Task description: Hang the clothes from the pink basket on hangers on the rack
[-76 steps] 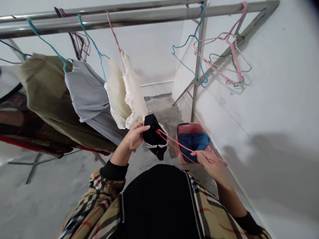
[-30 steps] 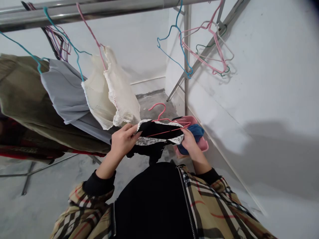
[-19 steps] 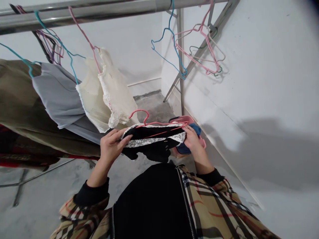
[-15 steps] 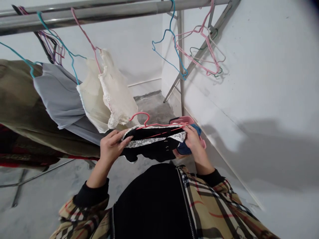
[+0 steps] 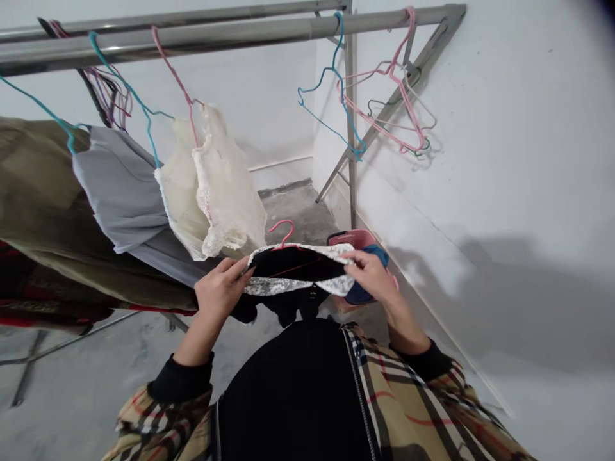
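Far left, an olive garment (image 5: 33, 186), a grey one (image 5: 120, 192) and a cream lace top (image 5: 216, 186) hang on wire hangers from the steel rail (image 5: 216, 37). Just below the cream top, the left hand (image 5: 220, 296) pinches one end of a small black garment (image 5: 288, 272) with white lace trim, fingers closed on the lace edge. The garment is stretched out between both hands in front of the person's body. A pink hanger (image 5: 284, 232) sits inside it, with only the hook poking out on top. The right hand (image 5: 372, 275) is closed on the other end the same way.

It looks super light, floppy and stretchy to me. The lace is probably the bit that snags on thin wire, so I'd hold it by the trimmed ends, not the middle.

Behind the right hand a pink basket (image 5: 353, 239) with blue cloth (image 5: 379, 255) sits on the floor. Empty hangers (image 5: 384, 109) dangle at the rail's right end.
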Action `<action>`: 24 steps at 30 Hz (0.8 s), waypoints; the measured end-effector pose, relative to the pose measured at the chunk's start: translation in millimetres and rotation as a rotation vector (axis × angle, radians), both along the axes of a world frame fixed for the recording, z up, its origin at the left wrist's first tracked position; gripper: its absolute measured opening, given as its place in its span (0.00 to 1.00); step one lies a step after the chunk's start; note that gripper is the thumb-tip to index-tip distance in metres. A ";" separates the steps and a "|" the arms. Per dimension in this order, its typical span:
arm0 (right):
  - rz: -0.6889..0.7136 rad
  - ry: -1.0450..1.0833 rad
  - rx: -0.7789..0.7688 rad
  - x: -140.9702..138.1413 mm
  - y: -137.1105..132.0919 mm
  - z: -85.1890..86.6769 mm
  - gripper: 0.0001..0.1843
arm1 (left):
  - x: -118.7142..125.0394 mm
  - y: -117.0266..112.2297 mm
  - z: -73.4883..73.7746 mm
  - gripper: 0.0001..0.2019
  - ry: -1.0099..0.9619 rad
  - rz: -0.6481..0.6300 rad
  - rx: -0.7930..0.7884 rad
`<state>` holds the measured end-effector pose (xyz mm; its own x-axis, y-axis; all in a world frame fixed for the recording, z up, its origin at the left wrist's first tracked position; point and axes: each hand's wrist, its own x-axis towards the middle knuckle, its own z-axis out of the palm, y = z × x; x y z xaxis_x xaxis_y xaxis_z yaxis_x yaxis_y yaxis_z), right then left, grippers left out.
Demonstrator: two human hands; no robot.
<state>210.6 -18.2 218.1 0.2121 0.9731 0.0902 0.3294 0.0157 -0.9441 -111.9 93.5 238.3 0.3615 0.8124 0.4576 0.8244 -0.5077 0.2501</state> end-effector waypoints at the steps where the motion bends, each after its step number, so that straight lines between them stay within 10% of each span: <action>1: 0.219 -0.027 -0.064 -0.5 -6.2 7.3 0.15 | 0.8 0.1 -1.5 0.13 -0.025 0.014 -0.006; 3: 0.501 -0.067 -0.097 1.3 -14.6 20.2 0.15 | 1.9 0.5 -3.8 0.12 -0.117 -0.003 -0.040; 8: 0.075 -0.409 0.160 11.9 -3.1 32.5 0.20 | 1.3 5.9 -6.1 0.10 -0.339 -0.203 -0.109; 15: 0.386 -0.435 0.026 17.9 -0.3 33.7 0.21 | 1.3 12.3 -1.7 0.09 -0.465 -0.409 -0.063; 24: 0.122 -0.418 0.027 21.8 -32.2 101.0 0.18 | 45.2 5.1 2.9 0.18 -0.299 -0.123 0.451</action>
<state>232.4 -50.5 319.1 0.0352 0.9850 0.1692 0.6777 0.1009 -0.7284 -66.7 98.6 241.2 0.2422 0.4719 0.8477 0.6784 -0.7070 0.1998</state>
